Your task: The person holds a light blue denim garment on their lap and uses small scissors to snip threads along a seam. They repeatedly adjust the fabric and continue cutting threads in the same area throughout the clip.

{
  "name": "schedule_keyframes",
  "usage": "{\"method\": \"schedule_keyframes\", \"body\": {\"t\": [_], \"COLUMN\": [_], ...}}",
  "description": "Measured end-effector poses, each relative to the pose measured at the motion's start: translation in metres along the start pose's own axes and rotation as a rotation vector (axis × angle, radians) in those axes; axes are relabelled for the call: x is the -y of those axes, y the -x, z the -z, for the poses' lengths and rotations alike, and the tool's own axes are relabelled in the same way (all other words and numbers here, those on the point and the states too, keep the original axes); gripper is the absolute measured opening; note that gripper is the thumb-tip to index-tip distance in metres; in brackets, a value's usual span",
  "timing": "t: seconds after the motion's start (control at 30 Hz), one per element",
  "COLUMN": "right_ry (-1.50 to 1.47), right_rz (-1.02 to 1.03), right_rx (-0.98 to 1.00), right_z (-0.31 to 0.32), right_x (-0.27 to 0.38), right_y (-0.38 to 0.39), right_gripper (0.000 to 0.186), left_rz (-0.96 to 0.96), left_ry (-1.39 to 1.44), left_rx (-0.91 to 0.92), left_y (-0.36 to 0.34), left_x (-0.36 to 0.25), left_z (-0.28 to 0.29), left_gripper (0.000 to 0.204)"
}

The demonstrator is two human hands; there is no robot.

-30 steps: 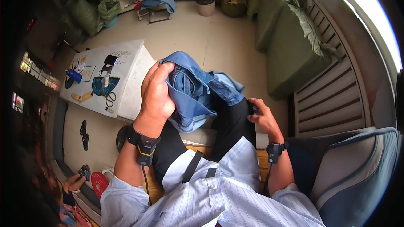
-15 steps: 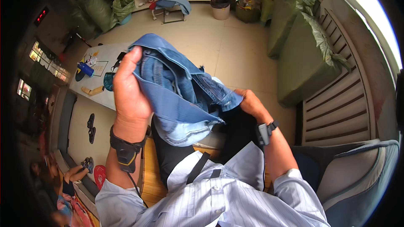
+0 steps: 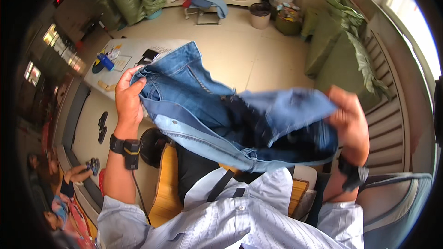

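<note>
A blue denim garment point(image 3: 203, 97) is stretched between my hands above my lap, its wide opening facing up. It has a band with stitched seams, like the waist of jeans or shorts; frayed threads show near its middle. My left hand point(image 3: 128, 99) is closed on its left end, thumb over the cloth. At the right end, my right hand point(image 3: 349, 122) grips the edge; that hand and the cloth beside it are smeared by motion. Each wrist wears a dark strapped device. The lower part of the garment is hidden beneath its folds.
A white table point(image 3: 99, 76) with a blue object stands at left. Green sacks point(image 3: 330, 46) lean near a slatted panel point(image 3: 380, 110) at right. A bin point(image 3: 260, 16) and a stool with cloth point(image 3: 210, 7) stand ahead. A person point(image 3: 64, 200) sits at lower left.
My hands have moved apart, the left going left and the right going right and up. The bunched denim garment is now spread wide, its opening showing. The view has shifted slightly.
</note>
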State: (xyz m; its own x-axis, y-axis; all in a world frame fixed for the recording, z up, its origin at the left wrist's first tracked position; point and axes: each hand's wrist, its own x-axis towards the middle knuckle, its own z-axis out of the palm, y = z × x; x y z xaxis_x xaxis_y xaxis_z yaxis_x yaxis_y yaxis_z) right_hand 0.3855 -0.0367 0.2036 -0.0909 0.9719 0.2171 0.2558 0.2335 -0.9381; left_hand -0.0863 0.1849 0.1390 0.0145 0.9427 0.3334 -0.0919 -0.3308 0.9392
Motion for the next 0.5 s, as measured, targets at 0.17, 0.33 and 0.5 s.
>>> {"method": "schedule_keyframes", "body": {"t": [0.17,0.33,0.5], "right_ry": [0.033,0.075,-0.129], "right_rz": [-0.041,-0.225,-0.117], "right_rx": [0.509,0.913,1.007], "right_z": [-0.123,-0.262,-0.313], "right_x": [-0.024,-0.105,-0.138], "right_y": [0.03,0.037,0.031], "right_gripper": [0.023,0.03,0.022], "left_rz": [-0.092,0.3,0.285], "left_ry": [-0.208,-0.327,-0.339], "left_rx": [-0.129,-0.347,-0.447], "left_y": [0.004,0.061,0.152], "left_x": [0.039,0.09,0.099], "left_z": [0.067,0.111,0.128], "left_gripper": [0.028,0.022,0.026]}}
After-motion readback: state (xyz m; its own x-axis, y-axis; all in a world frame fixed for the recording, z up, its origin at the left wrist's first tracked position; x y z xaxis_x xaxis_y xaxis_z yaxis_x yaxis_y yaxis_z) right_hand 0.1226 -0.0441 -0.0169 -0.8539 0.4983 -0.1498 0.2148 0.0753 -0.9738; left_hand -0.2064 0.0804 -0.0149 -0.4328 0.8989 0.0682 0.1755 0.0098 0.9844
